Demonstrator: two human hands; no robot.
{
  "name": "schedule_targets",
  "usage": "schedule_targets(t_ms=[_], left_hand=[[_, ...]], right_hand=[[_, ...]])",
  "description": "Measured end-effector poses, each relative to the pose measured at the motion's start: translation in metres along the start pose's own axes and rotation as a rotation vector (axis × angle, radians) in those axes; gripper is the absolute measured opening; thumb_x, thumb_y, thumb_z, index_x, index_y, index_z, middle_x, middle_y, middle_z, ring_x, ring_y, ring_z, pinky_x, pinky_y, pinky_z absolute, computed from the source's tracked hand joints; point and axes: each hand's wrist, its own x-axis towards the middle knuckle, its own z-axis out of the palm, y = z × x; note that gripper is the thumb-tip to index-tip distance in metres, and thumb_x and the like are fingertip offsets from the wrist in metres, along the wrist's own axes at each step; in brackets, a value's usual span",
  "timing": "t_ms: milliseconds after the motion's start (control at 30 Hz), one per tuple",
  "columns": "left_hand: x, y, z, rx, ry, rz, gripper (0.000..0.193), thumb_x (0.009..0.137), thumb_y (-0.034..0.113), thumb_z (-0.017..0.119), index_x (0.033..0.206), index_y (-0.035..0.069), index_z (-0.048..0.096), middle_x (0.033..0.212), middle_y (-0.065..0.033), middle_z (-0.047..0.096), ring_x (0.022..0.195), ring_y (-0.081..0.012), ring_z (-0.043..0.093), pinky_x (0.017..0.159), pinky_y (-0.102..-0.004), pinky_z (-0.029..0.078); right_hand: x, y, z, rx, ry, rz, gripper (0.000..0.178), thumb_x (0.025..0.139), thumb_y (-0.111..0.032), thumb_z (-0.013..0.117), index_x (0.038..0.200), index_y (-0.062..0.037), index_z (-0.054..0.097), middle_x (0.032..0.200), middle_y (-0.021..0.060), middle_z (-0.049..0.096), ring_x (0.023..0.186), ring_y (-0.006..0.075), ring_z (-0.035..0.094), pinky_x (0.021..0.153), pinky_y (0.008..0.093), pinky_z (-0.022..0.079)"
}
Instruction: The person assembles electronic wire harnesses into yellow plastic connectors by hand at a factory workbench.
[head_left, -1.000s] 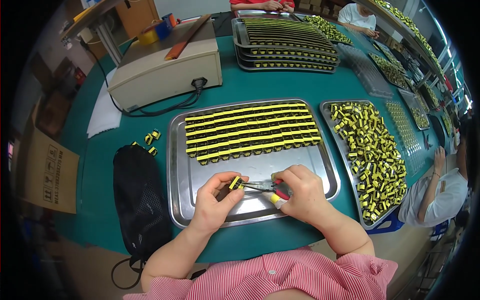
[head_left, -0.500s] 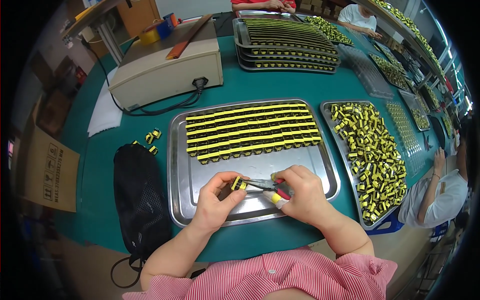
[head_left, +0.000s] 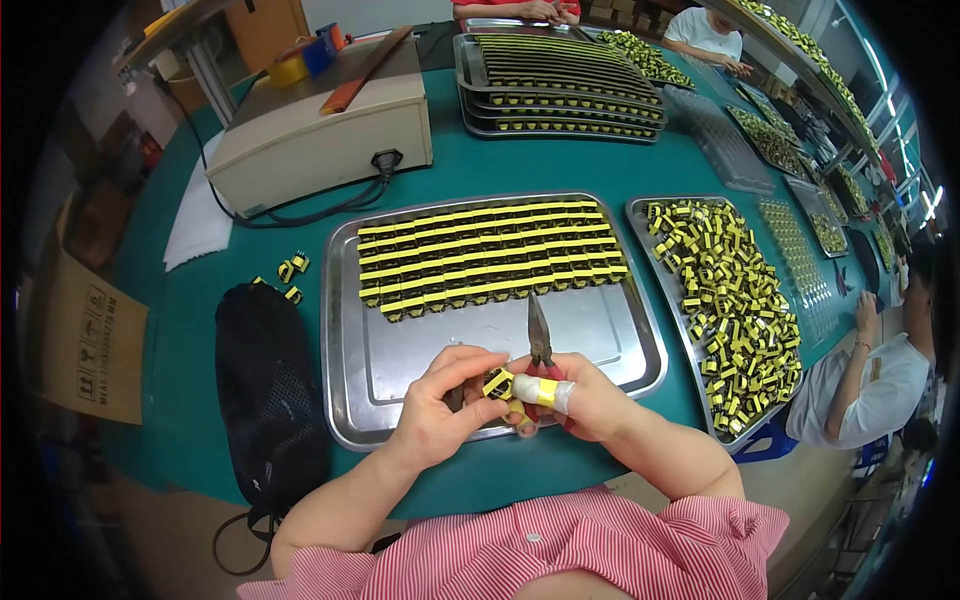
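My left hand (head_left: 440, 405) pinches a small yellow-and-black transformer (head_left: 497, 382) between thumb and fingers, over the near part of a metal tray (head_left: 345, 400). My right hand (head_left: 590, 400) is closed round needle-nose pliers (head_left: 539, 335) with red handles; their jaws point away from me, toward the rows. A taped digit of that hand, wrapped in white and yellow, presses against or lies right beside the transformer. In the far part of the tray stand tight rows of transformers (head_left: 490, 255) like it. The lower part of the pliers is hidden by my fingers.
At right, another tray (head_left: 722, 432) holds a loose heap of transformers. Stacked trays (head_left: 560, 133) stand at the back, beside a beige box-shaped device (head_left: 320, 150) with a black cable. A black pouch (head_left: 268, 390) and several loose transformers (head_left: 290, 270) lie left. Co-workers sit right and far.
The pliers have swung from pointing left at the transformer to pointing away from me. My right hand has moved left, its taped digit now at the transformer. The whole view has shifted slightly.
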Motion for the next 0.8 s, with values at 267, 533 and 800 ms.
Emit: schedule_targets(t_ms=[267, 533, 800], left_hand=[[-0.002, 0.010, 0.003, -0.640, 0.129, -0.228, 0.048, 0.094, 0.034, 0.031, 0.128, 0.000, 0.032, 0.107, -0.0147, 0.050, 0.089, -0.0219, 0.057, 0.077, -0.0316, 0.048], [-0.002, 0.015, 0.006, -0.576, 0.127, -0.240, 0.064, 0.093, 0.050, 0.011, 0.126, 0.000, 0.034, 0.108, -0.0170, 0.053, 0.096, -0.0224, 0.055, 0.083, -0.0332, 0.046], [-0.004, 0.017, 0.007, -0.534, 0.114, -0.207, 0.067, 0.092, 0.052, 0.011, 0.126, -0.001, 0.034, 0.108, -0.0162, 0.053, 0.095, -0.0210, 0.055, 0.082, -0.0318, 0.046]], right_hand=[[0.002, 0.012, 0.002, -0.877, 0.261, -0.785, 0.030, 0.068, -0.002, 0.070, 0.095, -0.0034, 0.057, 0.086, 0.0062, 0.061, 0.067, 0.0148, 0.056, 0.063, 0.0267, 0.043], [0.010, 0.020, 0.006, -1.220, 0.188, -1.175, 0.044, 0.049, 0.002, 0.069, 0.090, -0.0082, 0.058, 0.091, 0.0045, 0.064, 0.061, 0.0169, 0.052, 0.055, 0.0277, 0.036], [0.010, 0.019, 0.009, -1.234, 0.186, -1.230, 0.043, 0.050, 0.004, 0.066, 0.091, -0.0071, 0.057, 0.091, 0.0052, 0.064, 0.058, 0.0154, 0.051, 0.052, 0.0273, 0.033]])
